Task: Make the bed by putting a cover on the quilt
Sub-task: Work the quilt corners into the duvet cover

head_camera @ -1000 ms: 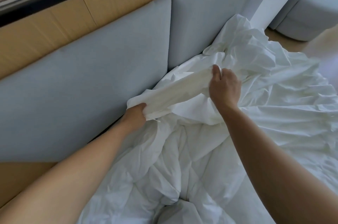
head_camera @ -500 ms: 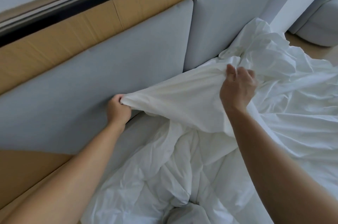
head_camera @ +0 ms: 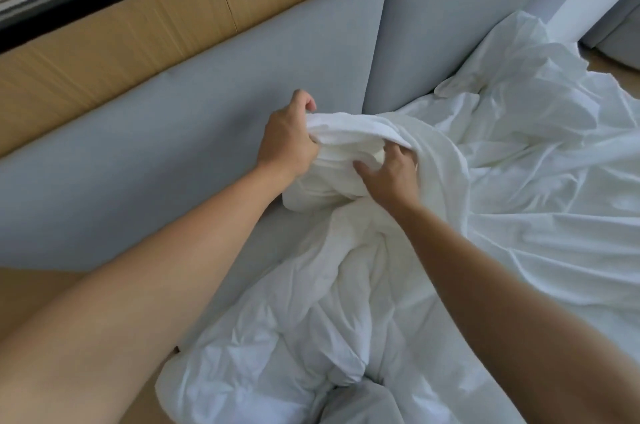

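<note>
Quilt (head_camera: 311, 319) lies crumpled at lower centre, its cover (head_camera: 536, 222) spread across the frame's right. At centre, by the grey headboard (head_camera: 156, 174), the left hand (head_camera: 289, 141) clenches the cover's bunched edge; the right hand (head_camera: 388, 177) reaches beneath, fingers hidden, grip unclear. The quilt's corner should be seated fully in the cover's corner before any pulling.

The right hand (head_camera: 391, 177) has its fingertips hidden under a fold of the cover (head_camera: 519, 146); the left hand (head_camera: 289, 139) buries its fingertips in bunched fabric. The quilt (head_camera: 311, 319) runs off the bottom edge, the cover off the right.
</note>
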`<action>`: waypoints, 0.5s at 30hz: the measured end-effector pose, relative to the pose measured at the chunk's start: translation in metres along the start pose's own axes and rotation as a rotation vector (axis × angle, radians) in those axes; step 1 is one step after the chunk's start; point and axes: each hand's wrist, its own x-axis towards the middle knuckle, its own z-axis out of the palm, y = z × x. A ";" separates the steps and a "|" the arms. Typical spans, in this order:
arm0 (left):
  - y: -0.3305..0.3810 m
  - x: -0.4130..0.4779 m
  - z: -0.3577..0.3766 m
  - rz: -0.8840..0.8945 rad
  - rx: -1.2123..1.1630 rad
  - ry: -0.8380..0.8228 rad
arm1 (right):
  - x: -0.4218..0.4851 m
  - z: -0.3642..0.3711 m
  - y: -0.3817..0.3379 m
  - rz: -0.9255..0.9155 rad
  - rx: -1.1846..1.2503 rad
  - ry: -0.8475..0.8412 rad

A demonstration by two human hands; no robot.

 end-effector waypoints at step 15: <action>-0.015 -0.021 0.070 -0.667 -0.428 0.258 | 0.038 0.024 0.055 -0.443 -0.403 -0.396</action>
